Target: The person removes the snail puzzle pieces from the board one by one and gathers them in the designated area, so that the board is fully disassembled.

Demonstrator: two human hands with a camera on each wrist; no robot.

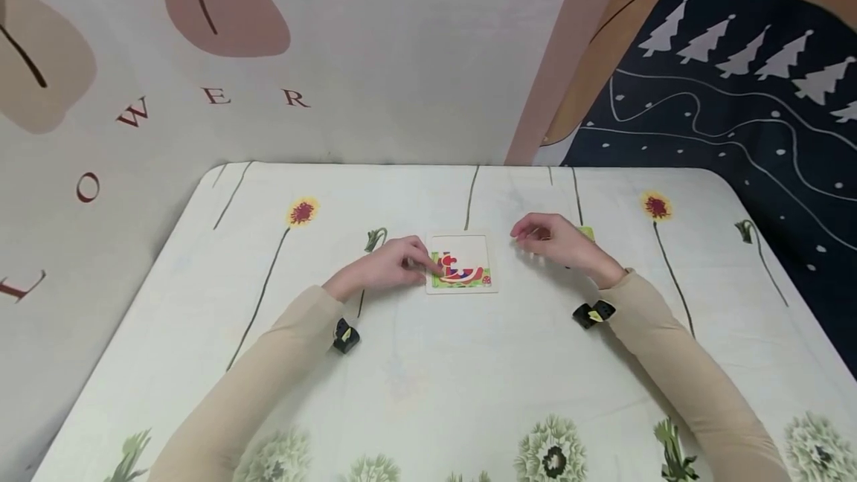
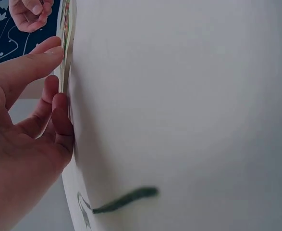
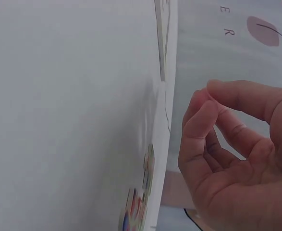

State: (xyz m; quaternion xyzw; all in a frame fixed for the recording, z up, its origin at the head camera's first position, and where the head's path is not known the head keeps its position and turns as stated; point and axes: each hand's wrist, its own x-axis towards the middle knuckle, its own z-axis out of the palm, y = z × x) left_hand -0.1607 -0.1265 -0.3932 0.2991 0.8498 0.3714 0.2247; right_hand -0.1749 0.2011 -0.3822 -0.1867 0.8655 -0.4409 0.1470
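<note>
A square pale puzzle tray point(image 1: 462, 291) lies mid-table, with colourful puzzle pieces point(image 1: 472, 276) in its lower part and left side; its upper part shows bare board. My left hand point(image 1: 395, 265) is at the tray's left edge, its index finger reaching over the rim and touching the pieces. In the left wrist view the tray point(image 2: 66, 67) appears edge-on by the thumb and fingers. My right hand point(image 1: 557, 240) hovers right of the tray, fingers loosely bent, thumb near the fingertips. Nothing shows between these fingertips in the right wrist view.
Loose puzzle pieces point(image 3: 136, 209) lie on the table near my right hand. One greenish piece point(image 1: 587, 233) shows behind that hand, partly hidden. A flower-printed cloth point(image 1: 428, 378) covers the table, and printed fabric point(image 1: 402, 58) hangs behind it.
</note>
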